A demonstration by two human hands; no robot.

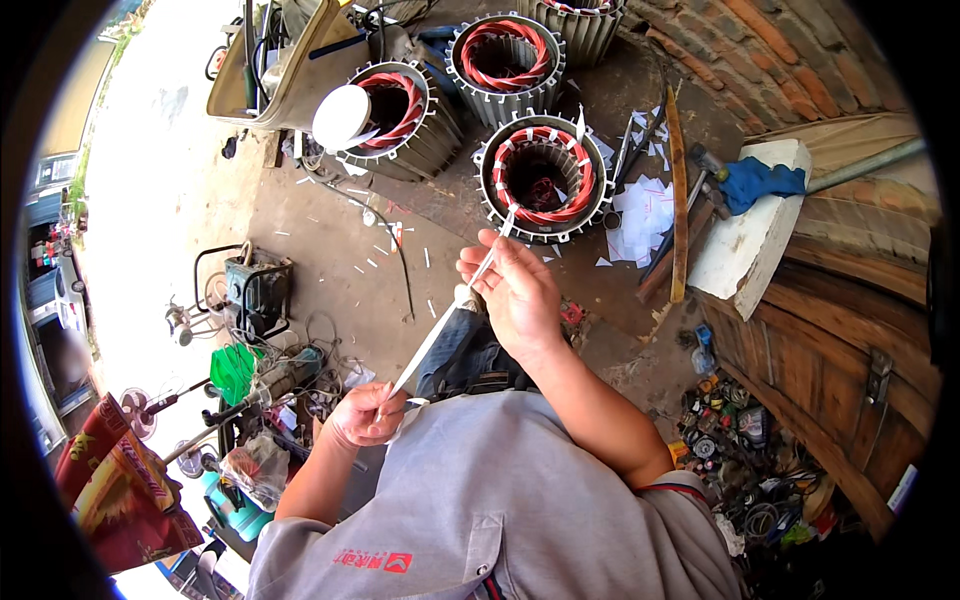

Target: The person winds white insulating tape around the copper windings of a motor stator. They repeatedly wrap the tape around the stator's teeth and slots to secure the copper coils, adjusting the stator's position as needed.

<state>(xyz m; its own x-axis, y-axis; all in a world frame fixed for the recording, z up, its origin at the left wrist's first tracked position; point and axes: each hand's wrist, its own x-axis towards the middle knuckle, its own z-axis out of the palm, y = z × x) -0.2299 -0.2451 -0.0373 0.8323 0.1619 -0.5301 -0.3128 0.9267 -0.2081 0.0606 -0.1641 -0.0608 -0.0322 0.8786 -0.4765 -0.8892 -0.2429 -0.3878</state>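
My left hand point(370, 413) pinches one end of a white flat strip of cloth tape point(432, 345) in front of my body. The strip runs up and to the right, through the fingers of my right hand point(518, 295), which are closed on it. Its far end reaches the near rim of a finned grey motor stator point(493, 200). Inside that stator sits a ring of red-wrapped windings point(578, 200) with white ties around it. A pointed white end stands up at its far edge.
Further stators point(505, 65) with red windings stand behind; a round white object point(341, 117) rests on the left one. White paper pieces point(645, 215) lie at the right, beside a wooden strip point(678, 200) and a white block point(755, 240) with a blue glove point(760, 183). Machinery point(258, 290) stands left.
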